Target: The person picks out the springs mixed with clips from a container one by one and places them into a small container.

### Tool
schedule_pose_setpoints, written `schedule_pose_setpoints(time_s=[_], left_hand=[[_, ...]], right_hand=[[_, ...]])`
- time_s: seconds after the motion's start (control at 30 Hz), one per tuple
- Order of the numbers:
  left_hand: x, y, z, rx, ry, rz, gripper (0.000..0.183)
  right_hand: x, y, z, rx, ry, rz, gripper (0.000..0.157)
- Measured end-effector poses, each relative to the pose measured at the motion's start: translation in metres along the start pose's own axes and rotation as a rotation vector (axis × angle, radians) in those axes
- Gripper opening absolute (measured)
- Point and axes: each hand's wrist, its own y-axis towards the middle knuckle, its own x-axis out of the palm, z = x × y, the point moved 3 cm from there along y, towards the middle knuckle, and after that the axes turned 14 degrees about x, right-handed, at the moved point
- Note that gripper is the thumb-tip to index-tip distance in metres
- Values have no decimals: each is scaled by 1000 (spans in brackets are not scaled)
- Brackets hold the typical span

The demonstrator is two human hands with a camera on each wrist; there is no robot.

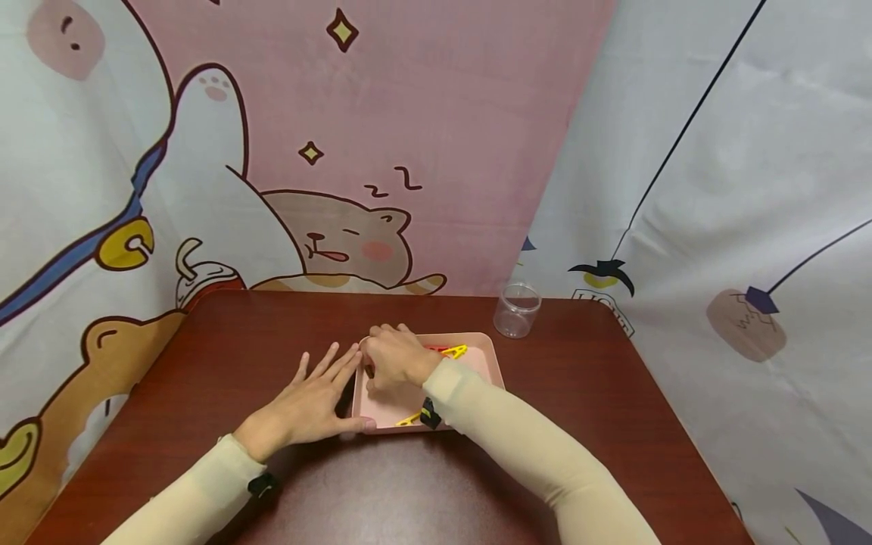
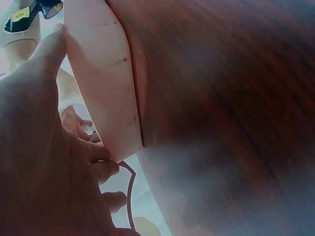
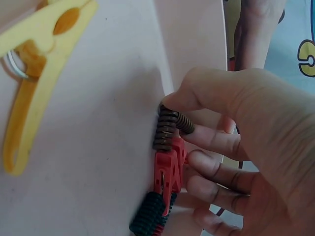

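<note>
A shallow pink tray (image 1: 487, 371) lies on the table. My left hand (image 1: 306, 405) is at its left side, fingers spread straight to the rim and thumb over the near left corner. Inside the tray's left part, my right hand (image 1: 395, 359) pinches a small clip by its brown ribbed handles (image 3: 165, 129), thumb on one and index finger on the other. Below the handles shows a red clip body (image 3: 167, 169), with dark green ribbed handles (image 3: 147, 214) farther down. A yellow clip (image 3: 54, 39) lies apart on the tray floor. In the head view the right hand hides the pinched clip.
Another yellow clip (image 1: 455, 351) lies beside red pieces at the tray's back. Behind the tray's right corner stands a clear plastic cup (image 1: 515, 314). The dark red-brown table (image 1: 579, 424) meets a printed cloth backdrop (image 1: 477, 151) at its back and sides.
</note>
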Motion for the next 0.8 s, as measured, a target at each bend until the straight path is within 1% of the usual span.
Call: schedule_pose_setpoints(time_s=[0.13,0.3,0.47,0.63,0.8], left_hand=[[1,1,0,2,4,-3,128],[2,1,-1,3,3,-2,129],[2,2,-1,0,8,-2,130],[1,2,-1,-6,9,-7,130],[2,2,-2,-8,6,-12,129]], right_hand=[[1,0,1,12,24,-7,30],[4,1,3,13,64,-6,16],[5,2,7,15,79,8,19],[4,3,9,22,72,8,16],[3,3,10,8,63,17,13]])
